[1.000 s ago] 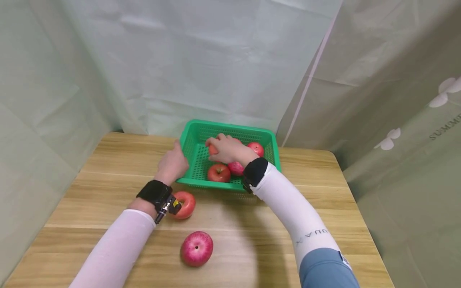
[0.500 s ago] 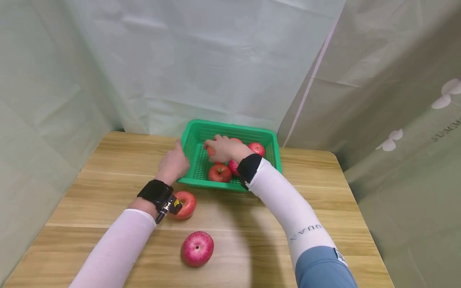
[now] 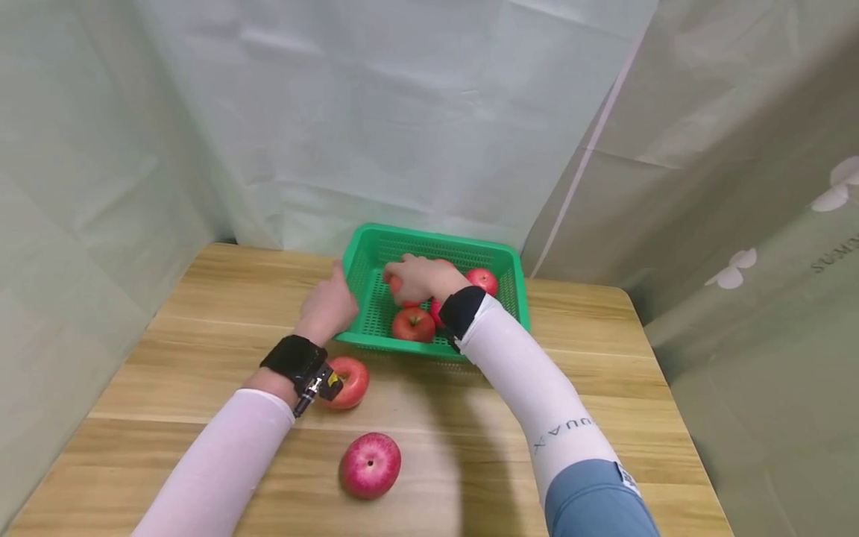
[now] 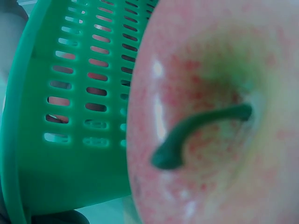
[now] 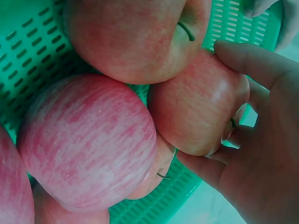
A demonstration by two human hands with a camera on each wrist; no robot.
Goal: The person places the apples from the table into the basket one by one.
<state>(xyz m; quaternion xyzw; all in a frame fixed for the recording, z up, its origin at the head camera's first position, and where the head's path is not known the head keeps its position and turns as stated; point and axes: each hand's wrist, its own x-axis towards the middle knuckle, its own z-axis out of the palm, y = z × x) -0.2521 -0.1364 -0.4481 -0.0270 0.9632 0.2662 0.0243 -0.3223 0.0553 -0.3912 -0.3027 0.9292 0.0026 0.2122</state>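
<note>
A green plastic basket (image 3: pixel 429 346) stands at the back of the wooden table with several red apples inside. At its left rim, my left hand (image 3: pixel 327 306) grips the edge; most of its fingers are hidden behind the wall. Inside, my right hand (image 3: pixel 419 277) holds an apple (image 5: pixel 196 107) between thumb and fingers, low among the others. That apple touches a neighbouring apple (image 5: pixel 135 37) with a green stem. A pinker striped apple (image 5: pixel 88 144) lies close by in the right wrist view. Near the basket's front, another apple (image 3: pixel 413 324) sits stem up.
Below my left wrist an apple (image 3: pixel 350 382) rests on the table (image 3: pixel 550 418), filling much of the left wrist view. A pink apple (image 3: pixel 370 465) lies closer to me. Pale sheeting (image 3: pixel 403 112) hangs behind and on both sides of the table.
My right hand and the apple have shifted very slightly left within the basket, and the right forearm has swung inward. My left hand keeps its place on the rim. The head view has shifted a little.
</note>
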